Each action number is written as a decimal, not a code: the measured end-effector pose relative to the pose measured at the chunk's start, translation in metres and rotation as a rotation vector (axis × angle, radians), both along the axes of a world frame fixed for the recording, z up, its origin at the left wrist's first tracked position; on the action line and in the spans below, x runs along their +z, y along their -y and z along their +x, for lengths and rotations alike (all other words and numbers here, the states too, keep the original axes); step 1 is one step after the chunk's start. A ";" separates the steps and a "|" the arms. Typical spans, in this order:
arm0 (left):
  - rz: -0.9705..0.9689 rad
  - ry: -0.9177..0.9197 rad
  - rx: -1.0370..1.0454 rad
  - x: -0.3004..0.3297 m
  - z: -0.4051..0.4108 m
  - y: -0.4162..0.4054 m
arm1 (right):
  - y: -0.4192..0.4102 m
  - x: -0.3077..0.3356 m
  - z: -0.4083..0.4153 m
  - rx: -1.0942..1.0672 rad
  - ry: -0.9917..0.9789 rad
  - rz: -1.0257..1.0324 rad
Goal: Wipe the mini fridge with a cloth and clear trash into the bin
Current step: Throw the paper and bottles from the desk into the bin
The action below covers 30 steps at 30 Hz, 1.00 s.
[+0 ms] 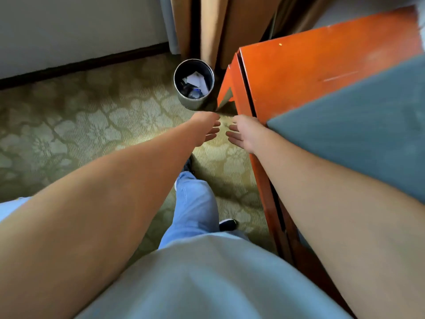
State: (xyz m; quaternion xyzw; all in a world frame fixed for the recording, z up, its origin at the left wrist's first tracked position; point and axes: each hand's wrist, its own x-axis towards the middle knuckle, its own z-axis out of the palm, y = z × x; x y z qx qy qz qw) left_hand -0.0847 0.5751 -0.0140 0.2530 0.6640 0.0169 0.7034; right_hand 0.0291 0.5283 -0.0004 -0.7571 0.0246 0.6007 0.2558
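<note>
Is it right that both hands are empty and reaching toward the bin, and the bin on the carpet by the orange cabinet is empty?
Not quite. The bin is not empty: the head view shows white paper scraps and other trash inside it. The rest holds: the left hand and right hand are both open, holding nothing, reaching toward the bin, which stands on the carpet beside the orange cabinet.

The person wears a light grey shirt [207, 279] and light blue jeans [195, 203]. Both forearms are bare, without sleeves. The shoes [227, 224] are black with a white edge.
</note>
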 end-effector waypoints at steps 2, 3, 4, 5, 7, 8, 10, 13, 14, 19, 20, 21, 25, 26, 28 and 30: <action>0.005 0.027 -0.023 0.017 0.003 0.035 | 0.038 0.021 0.001 -0.021 0.013 0.022; 0.003 0.039 -0.034 0.024 0.004 0.053 | 0.057 0.031 0.001 -0.027 0.016 0.033; 0.003 0.048 -0.047 0.030 0.005 0.071 | 0.076 0.037 0.002 -0.028 0.024 0.045; 0.002 0.055 -0.061 0.035 0.007 0.089 | 0.095 0.045 0.003 -0.037 0.031 0.055; 0.006 0.062 -0.094 0.044 0.011 0.124 | 0.133 0.057 0.006 -0.047 0.050 0.061; 0.013 0.065 -0.110 0.048 0.013 0.141 | 0.152 0.061 0.009 -0.050 0.059 0.064; 0.043 0.066 -0.141 0.056 0.019 0.173 | 0.186 0.070 0.012 -0.061 0.059 0.072; 0.086 0.021 -0.226 0.068 0.028 0.225 | 0.240 0.078 0.012 -0.032 0.070 0.078; 0.087 0.010 -0.270 0.072 0.032 0.244 | 0.258 0.078 0.013 -0.016 0.073 0.079; 0.101 -0.016 -0.531 0.086 0.053 0.316 | 0.341 0.086 0.025 -0.021 0.002 0.096; 0.112 -0.027 -0.581 0.088 0.057 0.327 | 0.355 0.088 0.030 -0.013 -0.009 0.101; 0.123 -0.038 -0.621 0.091 0.061 0.337 | 0.368 0.089 0.036 -0.007 -0.021 0.111; 0.151 -0.049 -0.775 0.096 0.091 0.375 | 0.413 0.087 0.061 -0.088 0.000 0.150; 0.148 -0.049 -0.816 0.095 0.100 0.385 | 0.423 0.087 0.067 -0.124 0.005 0.159; 0.137 -0.052 -0.910 0.094 0.120 0.407 | 0.444 0.088 0.081 -0.202 0.002 0.165; 0.123 -0.044 -0.989 0.093 0.139 0.426 | 0.464 0.087 0.098 -0.261 0.022 0.166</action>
